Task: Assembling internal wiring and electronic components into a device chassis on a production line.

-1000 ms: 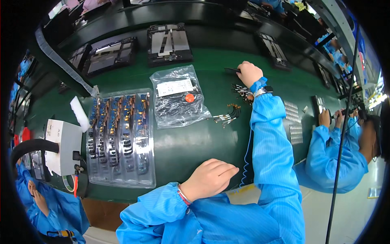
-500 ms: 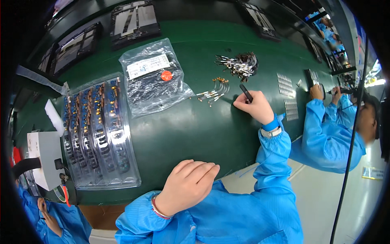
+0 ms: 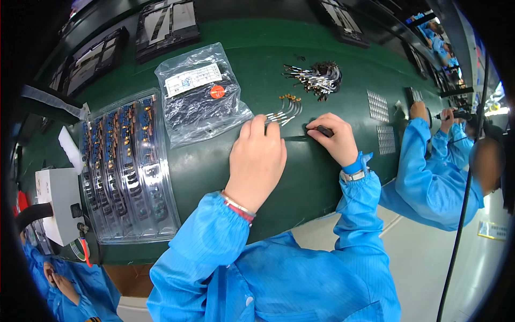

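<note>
My left hand (image 3: 257,161) reaches over the green table, its fingers stretched toward a small row of short cables (image 3: 285,111) with gold-coloured ends. The fingertips overlap the cables' lower left ends; whether they touch is unclear. My right hand (image 3: 337,140) is closed around a slim black pen-like tool (image 3: 325,130), just right of and below that row. A larger heap of similar cables (image 3: 317,78) lies farther off. To the left of the row is a clear plastic bag (image 3: 201,99) with dark contents, a white label and a round orange sticker.
A clear tray (image 3: 134,233) of small circuit parts sits at left, beside a white box (image 3: 57,206). Two sheets of small metal pieces (image 3: 378,105) lie at right. Black framed units (image 3: 167,29) line the far side. A co-worker's sleeve (image 3: 424,182) is at right; another person's hands (image 3: 61,282) are lower left.
My left hand has moved up and forward from the table's near edge to the row of cables. My right hand has shifted slightly, and the black tool has tilted lower.
</note>
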Tool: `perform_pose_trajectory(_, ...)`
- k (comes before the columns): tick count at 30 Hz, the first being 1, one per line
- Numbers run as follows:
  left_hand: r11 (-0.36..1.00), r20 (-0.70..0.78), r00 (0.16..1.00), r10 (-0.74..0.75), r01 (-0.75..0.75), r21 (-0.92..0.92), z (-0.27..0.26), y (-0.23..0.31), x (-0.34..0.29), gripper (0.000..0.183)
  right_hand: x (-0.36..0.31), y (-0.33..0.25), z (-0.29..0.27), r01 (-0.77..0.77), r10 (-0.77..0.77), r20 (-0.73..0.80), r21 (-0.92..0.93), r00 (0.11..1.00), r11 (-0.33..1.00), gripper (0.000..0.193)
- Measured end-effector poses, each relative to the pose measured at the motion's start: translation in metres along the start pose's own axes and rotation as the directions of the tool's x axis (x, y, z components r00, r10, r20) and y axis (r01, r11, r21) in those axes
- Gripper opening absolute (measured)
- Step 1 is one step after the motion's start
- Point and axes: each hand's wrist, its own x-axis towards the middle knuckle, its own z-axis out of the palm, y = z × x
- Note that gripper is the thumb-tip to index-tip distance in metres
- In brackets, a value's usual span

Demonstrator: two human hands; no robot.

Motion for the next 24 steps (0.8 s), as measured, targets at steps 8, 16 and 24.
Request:
perform_pose_trajectory(8,0.984,-0.145,0.98,0.133,-0.114,0.134,0.035,0.005,0.026,0.036,0.025,-0.008,-0.006,0.021,-0.02,-0.042,0.017,0.999,1.0,0.012)
perform_pose_trajectory(16,0.987,-0.176,0.98,0.095,-0.07,0.143,0.051,-0.012,0.032,0.043,0.079,-0.004,0.016,0.222,-0.223,0.005,-0.126,0.975,0.967,0.015)
perform_pose_trajectory(24,0.983,-0.097,0.994,0.055,-0.037,0.178,0.051,-0.01,0.03,0.047,0.08,0.003,0.021,0.216,-0.214,0.027,-0.148,0.976,0.965,0.019)
